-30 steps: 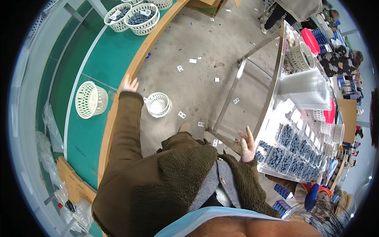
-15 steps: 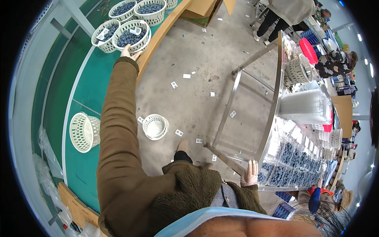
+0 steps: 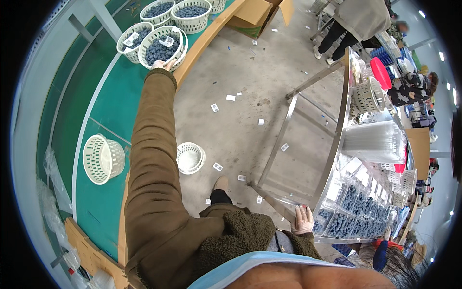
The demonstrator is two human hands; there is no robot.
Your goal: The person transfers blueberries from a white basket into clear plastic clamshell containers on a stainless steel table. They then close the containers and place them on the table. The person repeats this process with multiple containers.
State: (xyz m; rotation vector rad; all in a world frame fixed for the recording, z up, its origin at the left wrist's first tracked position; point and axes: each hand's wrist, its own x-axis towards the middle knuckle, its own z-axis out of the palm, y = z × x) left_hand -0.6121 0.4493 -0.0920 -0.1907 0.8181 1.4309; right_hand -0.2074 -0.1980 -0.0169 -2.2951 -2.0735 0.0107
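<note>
My left arm stretches far forward to the green belt table (image 3: 103, 113). At its end, my left hand (image 3: 163, 64), in a thin pale glove, is closed on the near side of a white slotted basket (image 3: 179, 63). Blueberries (image 3: 161, 54) fill this basket, with a white label lying on them. Similar baskets of blueberries (image 3: 190, 11) stand close behind and beside it. Low on the right, my right hand (image 3: 303, 220), also gloved, rests with fingers extended at the metal table's edge (image 3: 320, 197). It holds nothing and is nearest to clear punnets of blueberries (image 3: 349, 207).
An empty white basket (image 3: 103, 159) stands on the belt table; nested baskets (image 3: 190, 158) are on the floor. Stacked clear trays (image 3: 373, 142) and a red-rimmed basket stand on the metal table. A cardboard box (image 3: 250, 17) lies ahead. Other people work at the right.
My view has shifted slightly. My left hand's fingers have closed further over the near side of the basket, which has tipped a little toward me. My right hand stays at the table edge.
</note>
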